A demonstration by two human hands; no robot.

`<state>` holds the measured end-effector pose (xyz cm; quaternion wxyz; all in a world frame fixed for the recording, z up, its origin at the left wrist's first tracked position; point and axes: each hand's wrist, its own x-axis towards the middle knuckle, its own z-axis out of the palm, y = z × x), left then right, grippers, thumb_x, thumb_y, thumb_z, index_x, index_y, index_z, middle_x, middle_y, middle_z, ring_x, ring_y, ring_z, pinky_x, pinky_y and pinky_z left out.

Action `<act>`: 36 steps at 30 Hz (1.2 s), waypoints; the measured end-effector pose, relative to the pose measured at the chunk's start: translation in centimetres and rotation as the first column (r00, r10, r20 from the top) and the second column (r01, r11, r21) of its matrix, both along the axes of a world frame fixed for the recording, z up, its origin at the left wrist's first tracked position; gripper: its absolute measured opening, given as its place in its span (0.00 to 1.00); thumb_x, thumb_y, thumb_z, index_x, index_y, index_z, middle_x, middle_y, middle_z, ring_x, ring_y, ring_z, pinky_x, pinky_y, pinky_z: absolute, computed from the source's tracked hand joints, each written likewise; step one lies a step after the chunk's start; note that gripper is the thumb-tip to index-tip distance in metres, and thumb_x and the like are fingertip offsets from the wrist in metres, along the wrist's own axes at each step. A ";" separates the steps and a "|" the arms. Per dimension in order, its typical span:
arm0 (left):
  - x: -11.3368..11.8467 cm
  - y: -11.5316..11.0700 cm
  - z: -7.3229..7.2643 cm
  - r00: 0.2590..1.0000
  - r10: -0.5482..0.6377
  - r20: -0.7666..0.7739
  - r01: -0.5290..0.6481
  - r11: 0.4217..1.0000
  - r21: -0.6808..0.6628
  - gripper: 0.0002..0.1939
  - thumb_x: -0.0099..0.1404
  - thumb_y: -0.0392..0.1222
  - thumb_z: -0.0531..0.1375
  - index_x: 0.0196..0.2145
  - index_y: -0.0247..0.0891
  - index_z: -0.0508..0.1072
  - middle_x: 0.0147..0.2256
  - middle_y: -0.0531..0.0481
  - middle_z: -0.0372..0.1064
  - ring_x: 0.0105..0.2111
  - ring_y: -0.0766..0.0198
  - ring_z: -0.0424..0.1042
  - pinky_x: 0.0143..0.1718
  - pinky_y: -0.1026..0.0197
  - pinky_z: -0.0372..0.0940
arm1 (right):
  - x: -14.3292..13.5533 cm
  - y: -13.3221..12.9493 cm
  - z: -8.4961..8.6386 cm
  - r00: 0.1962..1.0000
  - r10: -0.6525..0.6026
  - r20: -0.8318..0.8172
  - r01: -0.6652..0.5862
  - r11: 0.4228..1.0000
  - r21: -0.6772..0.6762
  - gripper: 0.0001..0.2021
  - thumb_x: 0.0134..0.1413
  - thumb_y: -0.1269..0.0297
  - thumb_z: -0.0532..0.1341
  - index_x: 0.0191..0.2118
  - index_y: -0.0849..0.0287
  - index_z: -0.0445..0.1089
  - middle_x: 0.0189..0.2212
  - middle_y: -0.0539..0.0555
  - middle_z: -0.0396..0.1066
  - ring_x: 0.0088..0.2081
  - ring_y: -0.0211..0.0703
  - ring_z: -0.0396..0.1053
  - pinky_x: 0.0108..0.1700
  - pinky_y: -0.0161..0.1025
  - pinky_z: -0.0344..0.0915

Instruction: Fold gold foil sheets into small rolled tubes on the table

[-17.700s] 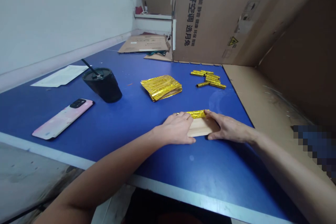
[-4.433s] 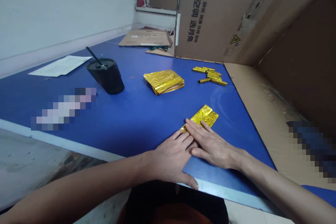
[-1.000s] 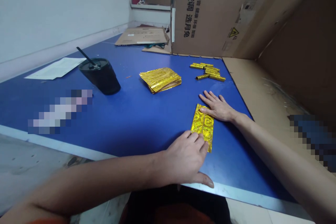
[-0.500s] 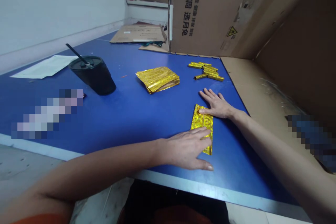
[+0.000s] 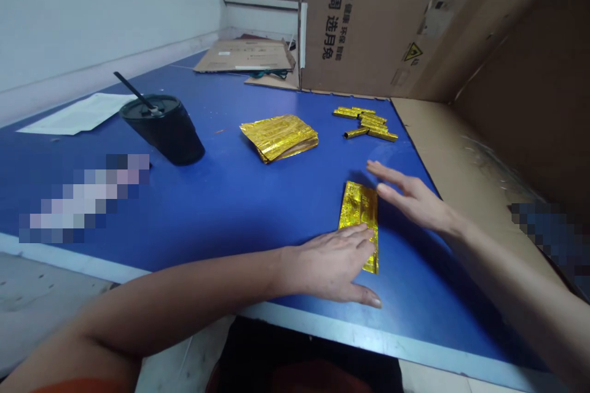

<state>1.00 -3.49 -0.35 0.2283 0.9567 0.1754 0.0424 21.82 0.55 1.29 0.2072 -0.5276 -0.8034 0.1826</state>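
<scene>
A sheet of shiny gold foil paper (image 5: pixel 358 201) lies on the blue table in front of me, with lengthwise creases along it. My left hand (image 5: pixel 334 261) rests flat over its near part, fingers stretched out and thumb spread, hiding some of the sheet. Raised just off the sheet's far right edge is my right hand (image 5: pixel 408 196), its fingers extended and nothing in it. A stack of similar gold paper (image 5: pixel 279 138) lies farther back, left of the sheet. Several rolled gold paper pieces (image 5: pixel 369 121) form a small pile beyond my right hand.
A black tumbler with a straw (image 5: pixel 163 132) stands at the left, beside a white paper (image 5: pixel 76 115). A blurred-out item (image 5: pixel 87 196) lies nearer me. Flattened cardboard (image 5: pixel 244 55) lies at the back, and a large cardboard box panel (image 5: pixel 369 31) walls off the far right.
My right hand has lifted off the gold paper and moved slightly right. My left hand stays on the sheet, almost unmoved. The camera view has shifted slightly.
</scene>
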 end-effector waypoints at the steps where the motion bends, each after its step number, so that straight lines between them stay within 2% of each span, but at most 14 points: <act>1: 0.0 0.0 0.1 1.000 0.000 -0.001 0.000 1.000 -0.006 0.36 0.57 0.59 0.53 0.52 0.24 0.58 0.56 0.30 0.50 0.58 0.49 0.47 0.56 0.55 0.47 | -0.1 -1.2 0.1 0.999 0.053 0.009 -0.053 0.999 -0.009 0.27 0.56 0.49 0.46 0.57 0.59 0.56 0.57 0.57 0.54 0.59 0.48 0.48 0.59 0.53 0.41; 4: 0.1 0.0 0.1 1.000 -0.004 0.018 0.005 0.999 -0.039 0.38 0.56 0.58 0.55 0.54 0.24 0.55 0.56 0.31 0.50 0.58 0.50 0.48 0.56 0.55 0.48 | -0.3 -3.8 -0.5 0.974 0.208 0.091 -0.203 0.977 -0.061 0.24 0.58 0.54 0.47 0.57 0.58 0.55 0.56 0.57 0.56 0.58 0.48 0.50 0.59 0.54 0.40; 7: 0.0 0.0 0.1 0.999 -0.001 0.034 0.003 0.998 -0.058 0.40 0.55 0.59 0.55 0.55 0.23 0.52 0.57 0.30 0.48 0.58 0.49 0.46 0.56 0.55 0.47 | -0.2 -4.3 -2.0 0.942 0.282 0.182 -0.270 0.959 -0.087 0.27 0.57 0.53 0.49 0.60 0.59 0.49 0.60 0.58 0.48 0.60 0.49 0.44 0.59 0.56 0.39; 10: 0.0 -0.1 0.1 1.000 -0.004 0.021 0.004 0.999 -0.046 0.38 0.55 0.59 0.55 0.52 0.23 0.55 0.54 0.31 0.53 0.57 0.49 0.49 0.56 0.54 0.48 | 0.0 -3.6 -2.7 0.926 0.290 0.242 -0.281 0.957 -0.072 0.27 0.58 0.54 0.47 0.60 0.58 0.47 0.61 0.57 0.42 0.61 0.48 0.40 0.59 0.56 0.37; 14: 0.1 0.2 -0.2 1.000 0.006 0.008 -0.006 1.000 -0.011 0.34 0.56 0.58 0.55 0.49 0.25 0.59 0.51 0.32 0.57 0.55 0.48 0.52 0.54 0.55 0.50 | 0.0 -2.3 -2.5 0.913 0.313 0.262 -0.301 0.950 -0.087 0.26 0.59 0.55 0.45 0.61 0.56 0.43 0.61 0.56 0.42 0.61 0.47 0.39 0.59 0.56 0.37; 17: 0.2 0.8 -0.3 0.999 0.040 0.026 -0.040 0.999 -0.009 0.34 0.56 0.57 0.55 0.51 0.26 0.57 0.52 0.32 0.56 0.55 0.49 0.53 0.54 0.54 0.50 | -0.4 -1.2 -2.4 0.913 0.321 0.251 -0.304 0.947 -0.107 0.26 0.59 0.54 0.44 0.61 0.55 0.43 0.61 0.55 0.42 0.61 0.46 0.38 0.59 0.57 0.36; 20: -0.2 1.8 0.0 0.994 0.090 0.065 -0.085 0.994 -0.069 0.35 0.57 0.55 0.55 0.54 0.27 0.53 0.54 0.34 0.54 0.55 0.52 0.54 0.54 0.54 0.51 | -0.9 -0.4 -2.7 0.926 0.292 0.238 -0.277 0.956 -0.097 0.25 0.60 0.54 0.42 0.61 0.54 0.44 0.61 0.54 0.41 0.61 0.46 0.37 0.59 0.58 0.34; 23: -0.9 3.1 0.7 0.990 0.116 0.080 -0.107 0.988 -0.110 0.22 0.63 0.46 0.51 0.51 0.31 0.59 0.50 0.40 0.61 0.51 0.58 0.60 0.51 0.57 0.56 | -1.1 -0.1 -2.9 0.923 0.291 0.254 -0.279 0.957 -0.083 0.25 0.60 0.54 0.42 0.61 0.53 0.43 0.62 0.53 0.41 0.61 0.46 0.36 0.58 0.59 0.34; 24: -1.2 3.6 0.9 0.992 0.099 0.078 -0.092 0.992 -0.089 0.16 0.65 0.41 0.49 0.48 0.32 0.63 0.47 0.43 0.64 0.49 0.61 0.63 0.50 0.59 0.57 | -1.0 -0.1 -3.0 0.919 0.293 0.265 -0.284 0.956 -0.075 0.25 0.60 0.53 0.42 0.61 0.53 0.42 0.62 0.54 0.41 0.61 0.46 0.37 0.58 0.59 0.34; 26: -1.9 4.4 0.9 0.996 0.075 0.053 -0.076 0.997 0.013 0.14 0.65 0.37 0.46 0.42 0.33 0.68 0.46 0.44 0.66 0.49 0.62 0.63 0.51 0.59 0.55 | -0.9 -0.1 -3.1 0.910 0.300 0.287 -0.296 0.953 -0.059 0.28 0.58 0.52 0.45 0.62 0.53 0.40 0.62 0.54 0.40 0.61 0.47 0.37 0.58 0.59 0.34; 29: -3.1 4.6 0.0 0.999 0.038 -0.004 -0.037 0.986 0.161 0.14 0.65 0.38 0.48 0.46 0.33 0.66 0.50 0.44 0.63 0.53 0.61 0.58 0.53 0.59 0.54 | -0.8 -0.1 -3.1 0.899 0.310 0.308 -0.312 0.949 -0.045 0.31 0.56 0.49 0.48 0.62 0.54 0.38 0.62 0.55 0.39 0.61 0.48 0.37 0.58 0.59 0.35; 32: -4.3 3.5 -1.1 1.000 0.006 -0.015 -0.002 0.961 0.277 0.18 0.64 0.40 0.49 0.51 0.30 0.62 0.54 0.41 0.58 0.57 0.57 0.51 0.57 0.57 0.48 | -0.8 0.0 -3.0 0.896 0.315 0.312 -0.316 0.947 -0.048 0.33 0.54 0.48 0.49 0.62 0.54 0.39 0.62 0.55 0.39 0.61 0.49 0.38 0.58 0.59 0.35; 34: -4.8 2.8 -1.2 1.000 -0.005 -0.021 0.011 0.950 0.312 0.18 0.64 0.40 0.49 0.50 0.31 0.63 0.54 0.41 0.58 0.57 0.56 0.52 0.57 0.56 0.47 | -0.8 0.1 -2.9 0.898 0.315 0.307 -0.315 0.948 -0.051 0.33 0.54 0.47 0.49 0.62 0.55 0.41 0.61 0.56 0.40 0.61 0.49 0.38 0.58 0.59 0.35; 36: -4.9 2.6 -0.7 1.000 -0.015 -0.009 0.017 0.952 0.307 0.15 0.64 0.40 0.50 0.47 0.34 0.67 0.51 0.44 0.62 0.54 0.58 0.57 0.55 0.57 0.50 | -0.9 0.1 -2.9 0.900 0.315 0.301 -0.314 0.948 -0.053 0.33 0.53 0.47 0.50 0.61 0.55 0.42 0.61 0.56 0.41 0.61 0.50 0.37 0.58 0.59 0.35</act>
